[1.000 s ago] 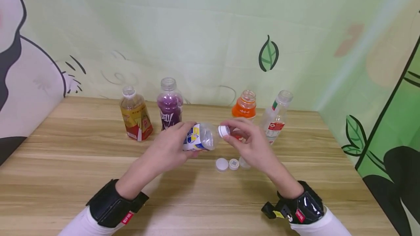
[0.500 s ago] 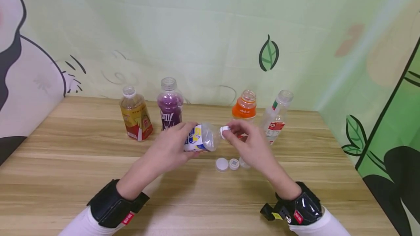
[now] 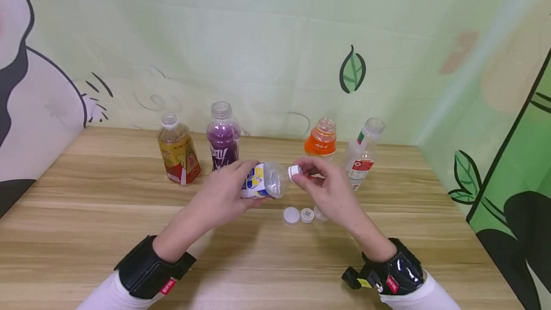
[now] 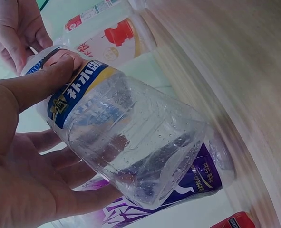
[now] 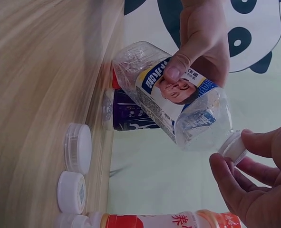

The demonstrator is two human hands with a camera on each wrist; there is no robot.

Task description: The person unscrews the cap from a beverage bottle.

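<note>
Barely anything shifts over the last second: the left hand [image 3: 224,195] still grips the clear bottle [image 3: 263,181] on its side above mid-bench, while the right hand [image 3: 329,190] has turned slightly, its fingers staying pinched on the white cap [image 3: 294,172], apparently mid-twist. Three loose caps [image 3: 301,215] lie just below. Four uncapped bottles [image 3: 221,135] line the far edge of the wooden bench [image 3: 86,214], backed by pale green cartoon walls [image 3: 275,37].

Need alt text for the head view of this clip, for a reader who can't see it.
Over a wooden table, the left hand holds a clear bottle on its side while the right hand pinches its white cap. Four uncapped bottles stand behind; loose caps lie below the hands.
</note>
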